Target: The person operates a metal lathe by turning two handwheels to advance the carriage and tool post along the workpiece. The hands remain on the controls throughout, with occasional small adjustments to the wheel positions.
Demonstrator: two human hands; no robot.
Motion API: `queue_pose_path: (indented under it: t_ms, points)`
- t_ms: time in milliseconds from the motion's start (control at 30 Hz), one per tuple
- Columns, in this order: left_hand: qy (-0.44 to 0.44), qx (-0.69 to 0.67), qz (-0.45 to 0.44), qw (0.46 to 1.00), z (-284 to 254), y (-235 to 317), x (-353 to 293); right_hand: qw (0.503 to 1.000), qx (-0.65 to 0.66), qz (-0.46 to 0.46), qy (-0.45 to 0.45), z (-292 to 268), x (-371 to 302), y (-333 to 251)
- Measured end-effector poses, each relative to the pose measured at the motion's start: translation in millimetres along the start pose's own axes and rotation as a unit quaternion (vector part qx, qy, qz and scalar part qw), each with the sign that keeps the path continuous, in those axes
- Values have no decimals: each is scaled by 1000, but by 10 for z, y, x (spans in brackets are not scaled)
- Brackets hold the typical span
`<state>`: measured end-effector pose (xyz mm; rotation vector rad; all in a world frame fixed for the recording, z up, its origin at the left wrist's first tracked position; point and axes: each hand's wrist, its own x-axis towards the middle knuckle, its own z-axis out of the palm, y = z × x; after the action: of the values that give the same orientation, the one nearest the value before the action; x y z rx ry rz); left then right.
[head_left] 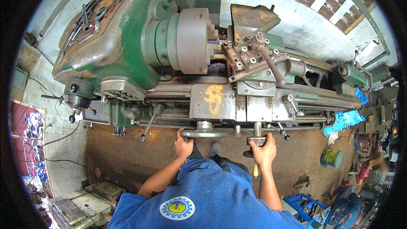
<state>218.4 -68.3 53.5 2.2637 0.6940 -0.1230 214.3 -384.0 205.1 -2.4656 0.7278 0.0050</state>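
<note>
I stand at a green metal lathe. My left hand is closed on the rim of the carriage handwheel. My right hand grips the cross-slide crank handle, at the end of a short shaft; a pale yellow grip hangs below it. Above and between my hands is the lathe carriage, its paint worn to a yellow patch. A large grey chuck faces the tool post, which carries a long lever. A thin bright workpiece shows in the gap between them; its tip is hard to make out.
Wrenches and other hand tools lie on top of the headstock. The tailstock stands at the right end of the bed, near a blue plastic sheet. A green bucket and a blue crate are on the floor; another person is at lower right.
</note>
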Motion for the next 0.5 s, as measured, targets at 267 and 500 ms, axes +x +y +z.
queue_pose_path:
  t_ms: [267, 500]
  points:
    - [11, -16, 16, 1000, 12, -13, 0, 1000, 2, 1, -4, -3, -1, 3]
    - [0, 0, 13, 1000, 28, -59, 26, 1000, 2, 1, 0, 1, -3, 3]
